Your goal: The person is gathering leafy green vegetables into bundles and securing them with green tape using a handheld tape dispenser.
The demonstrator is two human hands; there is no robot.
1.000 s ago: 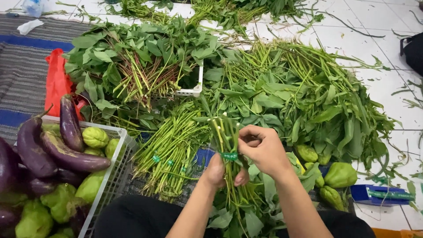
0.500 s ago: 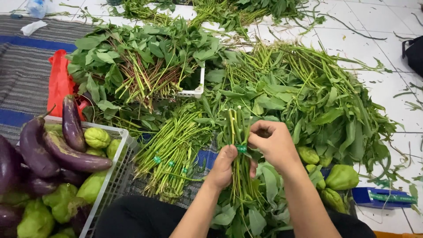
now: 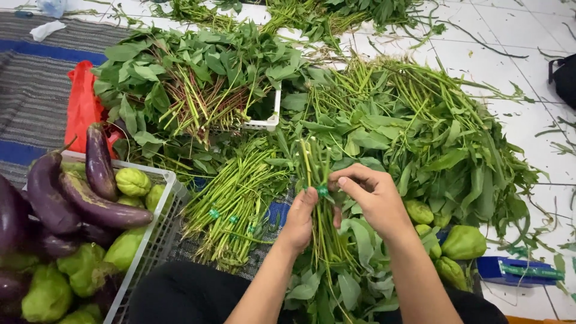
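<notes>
I'm holding a bunch of leafy green stalks [image 3: 320,225] upright over my lap, stems up so the green band [image 3: 323,191] sits where my fingers can work it. My left hand [image 3: 298,221] is clamping the stems together from the side while my right hand [image 3: 378,201] is pinching at the band. Banded bunches [image 3: 231,201] are lying just left, apart from the loose greens [image 3: 420,129].

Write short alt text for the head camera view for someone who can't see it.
Two bare hands, left hand and right hand, grip a bunch of leafy green stems at a green tie. More greens cover the floor; a basket of purple eggplants and green chayotes sits left.
</notes>
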